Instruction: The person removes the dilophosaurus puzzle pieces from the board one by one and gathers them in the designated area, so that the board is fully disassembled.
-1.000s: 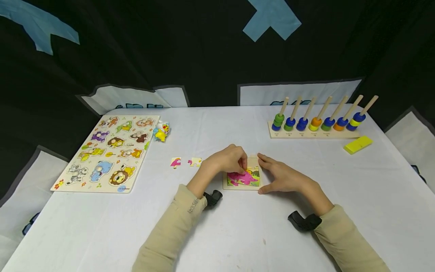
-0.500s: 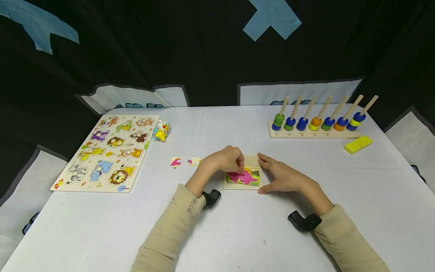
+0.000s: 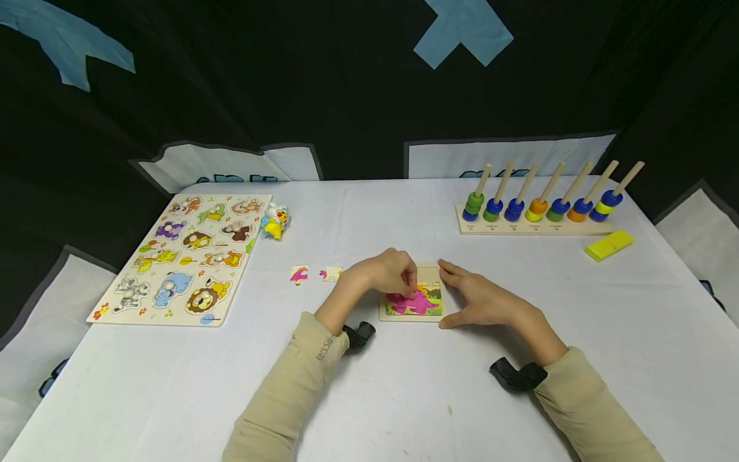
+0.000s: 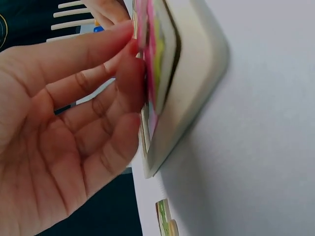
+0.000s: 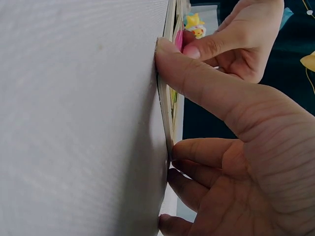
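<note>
A small wooden jigsaw tray [image 3: 411,318] lies at the middle of the table, with a pink dinosaur picture [image 3: 420,304] inside its frame. Over the tray's left part, my left hand [image 3: 385,273] pinches a pink jigsaw piece [image 4: 141,19] between thumb and fingertips; its own fingers partly cover the piece. My right hand [image 3: 482,298] grips the tray's right side, thumb at the near corner and fingers along the edge toward the far corner. Two loose pieces, one pink [image 3: 299,275] and one mostly yellow [image 3: 331,274], lie left of the tray.
An animal peg puzzle board [image 3: 190,256] lies at the left, with a small yellow-and-blue toy figure [image 3: 274,222] beside it. At the back right stands a wooden stacking rack [image 3: 537,230] with coloured rings. A yellow block [image 3: 609,246] lies in front of it.
My left hand has shifted slightly over the tray, and the lower edge of the dinosaur picture sits straighter in the frame. My right hand stays at the tray's right side.
</note>
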The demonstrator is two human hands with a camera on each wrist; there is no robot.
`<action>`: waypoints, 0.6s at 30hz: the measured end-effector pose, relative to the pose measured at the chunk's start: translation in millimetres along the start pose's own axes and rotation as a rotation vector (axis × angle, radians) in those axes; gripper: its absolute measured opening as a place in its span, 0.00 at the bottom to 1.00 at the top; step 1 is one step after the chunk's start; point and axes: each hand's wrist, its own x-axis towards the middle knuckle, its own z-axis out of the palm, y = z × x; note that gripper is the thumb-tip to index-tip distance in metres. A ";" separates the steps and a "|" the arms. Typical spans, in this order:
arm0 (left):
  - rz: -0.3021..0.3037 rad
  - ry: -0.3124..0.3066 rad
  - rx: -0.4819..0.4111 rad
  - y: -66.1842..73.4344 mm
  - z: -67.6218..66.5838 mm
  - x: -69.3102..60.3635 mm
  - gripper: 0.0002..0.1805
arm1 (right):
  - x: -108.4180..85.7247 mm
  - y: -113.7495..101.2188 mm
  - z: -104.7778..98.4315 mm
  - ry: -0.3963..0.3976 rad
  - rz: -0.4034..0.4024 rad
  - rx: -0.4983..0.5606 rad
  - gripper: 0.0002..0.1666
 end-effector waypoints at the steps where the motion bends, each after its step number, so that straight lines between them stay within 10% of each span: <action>1: 0.002 0.007 -0.005 -0.2 -0.3 -0.2 0.04 | 0.1 0.4 0.0 0.000 0.001 0.001 0.59; 18: -0.074 0.139 0.056 -9.0 -1.7 3.7 0.05 | 0.3 -0.6 1.1 0.007 0.006 0.004 0.59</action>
